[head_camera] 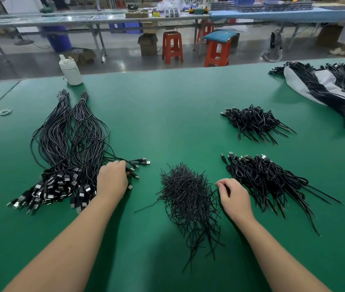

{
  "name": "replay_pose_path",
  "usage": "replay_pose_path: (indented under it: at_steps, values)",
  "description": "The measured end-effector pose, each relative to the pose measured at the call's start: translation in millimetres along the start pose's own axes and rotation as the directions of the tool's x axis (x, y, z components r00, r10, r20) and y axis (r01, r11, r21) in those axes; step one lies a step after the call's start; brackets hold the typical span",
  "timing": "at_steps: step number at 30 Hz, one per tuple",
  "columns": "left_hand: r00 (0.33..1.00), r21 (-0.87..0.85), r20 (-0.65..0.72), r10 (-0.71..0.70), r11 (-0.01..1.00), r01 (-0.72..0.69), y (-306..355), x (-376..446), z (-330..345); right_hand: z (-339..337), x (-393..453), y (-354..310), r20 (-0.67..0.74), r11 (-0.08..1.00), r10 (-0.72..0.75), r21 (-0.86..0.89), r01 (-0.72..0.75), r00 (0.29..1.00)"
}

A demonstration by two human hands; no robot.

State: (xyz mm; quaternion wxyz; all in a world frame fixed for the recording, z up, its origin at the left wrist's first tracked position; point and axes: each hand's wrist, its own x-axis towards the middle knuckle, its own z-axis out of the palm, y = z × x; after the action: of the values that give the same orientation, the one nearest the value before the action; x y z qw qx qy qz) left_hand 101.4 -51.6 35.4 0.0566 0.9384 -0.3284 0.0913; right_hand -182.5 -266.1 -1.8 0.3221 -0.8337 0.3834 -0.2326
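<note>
Left hand (112, 180) grasps glossy USB cables (72, 144); right hand (233, 199) curled by wiry ties (188, 197), grip unclear.

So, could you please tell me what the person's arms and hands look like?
The left forearm and right forearm are bare, no sleeves in view. The left hand and right hand wear no gloves; no rings, watch or bracelet show.

Black USB cables (72, 144) are lying in two long bundles on the left of the desk (167, 123), banded at the far ends, plugs fanning out at the near end. A few loose plugs are poking out past the left hand (112, 180) gripping them. Thin black ties (188, 197) are sitting in a tangled heap mid-desk, just beside the right hand (233, 199).
</note>
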Motion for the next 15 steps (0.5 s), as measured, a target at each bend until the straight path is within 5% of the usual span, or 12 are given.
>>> replay_pose_path:
  at_steps: [3,6,9,12,15]
  values:
    - [0.999,-0.174,-0.041,0.006,0.985,-0.013,10,-19,-14,-1,-1,-1,0.001,1.0,0.007,0.009,-0.007,1.0]
    - [0.982,-0.241,0.13,0.139,0.965,-0.105,23,-45,-34,-1,-1,-3,0.003,1.0,0.008,0.024,-0.008,1.0]
    - [0.848,-0.462,0.409,0.338,0.878,-0.127,33,-70,-63,-3,-2,-4,0.006,0.999,0.027,0.037,-0.027,1.0]
    - [0.811,-0.589,0.386,0.44,0.794,-0.15,45,-87,-94,-4,-3,-9,0.02,0.994,0.064,0.09,-0.065,0.998]
    - [0.773,-0.815,0.415,0.48,0.574,0.081,56,-101,-116,-11,0,-17,0.064,0.977,0.143,0.152,-0.152,0.988]
